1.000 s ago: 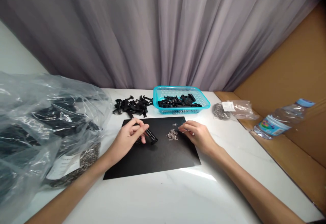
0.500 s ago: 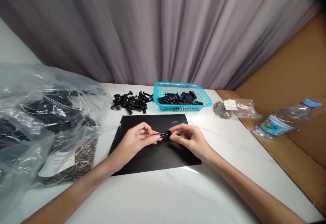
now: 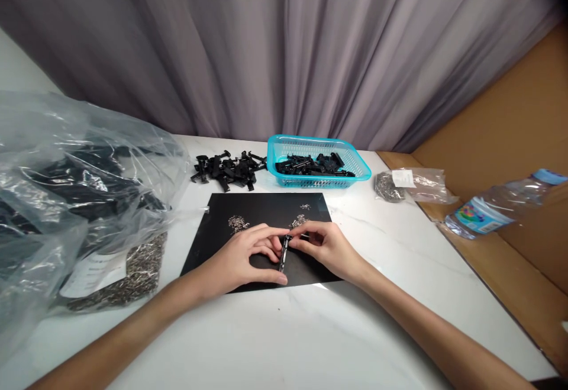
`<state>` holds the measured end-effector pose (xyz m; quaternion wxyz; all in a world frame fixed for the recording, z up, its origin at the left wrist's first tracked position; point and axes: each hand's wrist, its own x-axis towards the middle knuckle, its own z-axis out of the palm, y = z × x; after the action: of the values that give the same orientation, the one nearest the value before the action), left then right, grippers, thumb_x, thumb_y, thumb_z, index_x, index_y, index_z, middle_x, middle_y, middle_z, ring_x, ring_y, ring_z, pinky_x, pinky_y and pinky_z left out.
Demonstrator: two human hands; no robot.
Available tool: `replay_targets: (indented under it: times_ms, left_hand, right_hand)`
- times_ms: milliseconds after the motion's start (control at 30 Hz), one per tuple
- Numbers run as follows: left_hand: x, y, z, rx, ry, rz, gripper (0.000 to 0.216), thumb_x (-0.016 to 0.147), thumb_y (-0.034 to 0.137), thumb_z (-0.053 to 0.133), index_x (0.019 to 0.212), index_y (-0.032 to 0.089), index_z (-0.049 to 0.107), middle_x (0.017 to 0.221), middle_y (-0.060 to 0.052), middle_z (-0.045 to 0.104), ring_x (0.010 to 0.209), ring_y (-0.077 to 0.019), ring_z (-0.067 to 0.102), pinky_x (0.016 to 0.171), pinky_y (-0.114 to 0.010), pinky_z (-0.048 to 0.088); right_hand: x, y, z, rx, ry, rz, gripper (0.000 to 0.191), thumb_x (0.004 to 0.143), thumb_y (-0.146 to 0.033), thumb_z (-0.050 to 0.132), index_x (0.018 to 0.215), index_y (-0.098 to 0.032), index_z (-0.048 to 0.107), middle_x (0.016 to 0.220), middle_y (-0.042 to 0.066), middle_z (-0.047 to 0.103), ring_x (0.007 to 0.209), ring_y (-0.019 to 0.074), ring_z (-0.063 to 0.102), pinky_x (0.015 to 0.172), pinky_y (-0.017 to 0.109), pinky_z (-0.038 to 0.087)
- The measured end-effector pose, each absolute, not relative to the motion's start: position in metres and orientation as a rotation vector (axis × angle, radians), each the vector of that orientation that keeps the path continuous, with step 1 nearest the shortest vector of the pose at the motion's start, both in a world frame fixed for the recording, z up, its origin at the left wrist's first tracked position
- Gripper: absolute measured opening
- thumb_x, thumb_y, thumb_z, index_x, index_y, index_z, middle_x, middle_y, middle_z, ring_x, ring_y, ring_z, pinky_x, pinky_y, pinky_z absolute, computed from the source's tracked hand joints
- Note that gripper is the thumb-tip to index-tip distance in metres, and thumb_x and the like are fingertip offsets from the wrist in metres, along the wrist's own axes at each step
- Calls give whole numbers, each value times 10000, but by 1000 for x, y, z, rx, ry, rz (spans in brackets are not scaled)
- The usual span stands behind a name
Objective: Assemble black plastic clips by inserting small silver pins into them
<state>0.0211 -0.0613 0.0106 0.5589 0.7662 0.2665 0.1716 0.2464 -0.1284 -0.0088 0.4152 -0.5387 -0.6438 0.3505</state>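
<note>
My left hand (image 3: 246, 257) and my right hand (image 3: 326, 248) meet over the near part of a black mat (image 3: 222, 230). Between their fingertips stands a small black plastic clip (image 3: 283, 252), held nearly upright. The left fingers pinch its lower part; the right fingertips close on its top end, where something tiny may be pinched, too small to name. Small piles of silver metal springs lie on the mat: one (image 3: 237, 223) left of centre and another (image 3: 299, 220) just beyond my right hand.
A turquoise basket (image 3: 350, 165) holds black clips at the back. A loose heap of black clips (image 3: 224, 171) lies left of it. Big clear plastic bags (image 3: 66, 189) fill the left side. At right sit a small bag of metal parts (image 3: 399, 186), a water bottle (image 3: 492, 209) and cardboard (image 3: 510, 135).
My right hand came from the spring pile to the left hand. The clip went from lying sideways in the left hand to standing upright between both hands, nearer me.
</note>
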Motion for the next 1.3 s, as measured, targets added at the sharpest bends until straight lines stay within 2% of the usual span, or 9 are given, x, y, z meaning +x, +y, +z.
replay_targets:
  times_ms: [233, 400, 600, 900, 1300]
  left_hand:
    - [16, -63, 7, 2237, 629, 434, 600, 778, 503, 846, 1297, 281, 641, 1125, -36, 614, 943, -190, 657, 894, -373, 609]
    - [19, -67, 6, 2355, 701, 490, 650, 778, 557, 820, 1315, 254, 616, 1239, -59, 614, 965, -199, 655, 914, -364, 594]
    - [25, -70, 3, 2407, 757, 586, 578, 764, 522, 828, 1220, 213, 652, 1060, -44, 661, 925, -207, 654, 897, -373, 587]
    - [26, -68, 0, 2404, 769, 694, 591, 716, 526, 860, 1169, 190, 682, 880, -10, 639, 825, -187, 652, 799, -336, 578]
    - [27, -68, -6, 2401, 776, 706, 591, 714, 569, 855, 1152, 212, 685, 903, -8, 651, 819, -177, 662, 813, -330, 580]
  right_hand:
    - [259, -130, -1, -1391, -1681, 799, 152, 929, -322, 740, 1036, -216, 764, 848, 2, 756, 634, 135, 517, 620, 281, 422]
    - [262, -133, 3, -1410, -1762, 645, 73, 967, -280, 699, 942, -250, 761, 887, -4, 765, 668, 150, 556, 653, 301, 441]
    - [250, -136, -2, -1354, -1732, 599, 90, 1012, -245, 620, 959, -240, 692, 963, 22, 736, 845, 187, 641, 734, 315, 488]
    - [235, -134, -10, -1334, -1643, 527, 67, 1001, -224, 633, 945, -232, 669, 1006, 44, 680, 927, 205, 607, 769, 336, 476]
    - [232, -133, -10, -1338, -1584, 578, 79, 984, -258, 647, 917, -231, 678, 966, 48, 680, 884, 214, 601, 784, 362, 481]
